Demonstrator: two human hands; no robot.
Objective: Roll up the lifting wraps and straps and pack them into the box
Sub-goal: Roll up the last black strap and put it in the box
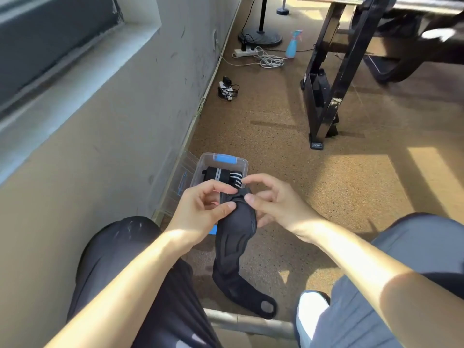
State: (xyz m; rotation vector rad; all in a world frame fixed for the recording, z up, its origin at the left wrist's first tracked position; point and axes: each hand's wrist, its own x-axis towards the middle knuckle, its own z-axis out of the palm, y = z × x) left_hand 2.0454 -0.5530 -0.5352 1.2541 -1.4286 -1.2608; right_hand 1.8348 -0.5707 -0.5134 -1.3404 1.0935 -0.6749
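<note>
Strap held in both hands: the black padded lifting strap (237,229) hangs from my fingers in front of me. My left hand (200,209) pinches its top end from the left, thumb over the fabric and forefinger behind. My right hand (275,204) pinches the same end from the right, thumb and forefinger closed on the edge, the other fingers curled loosely beneath. The two hands sit close together, almost meeting at the top of the strap. From there the strap drops straight down between my knees, bends, and its lower end, the one with the oval hole, lies on the speckled floor (288,116) just beside my white shoe (311,312).

The clear box (200,169) stands on the floor just beyond my hands, by the foot of the wall, its near part hidden behind my left hand. Inside it lie a rolled black wrap (216,174) with a grey stripe and, touching it on the right, a rolled striped wrap (236,177) in black and white. The clear lid (183,177) leans against the wall at the box's left side.
</note>
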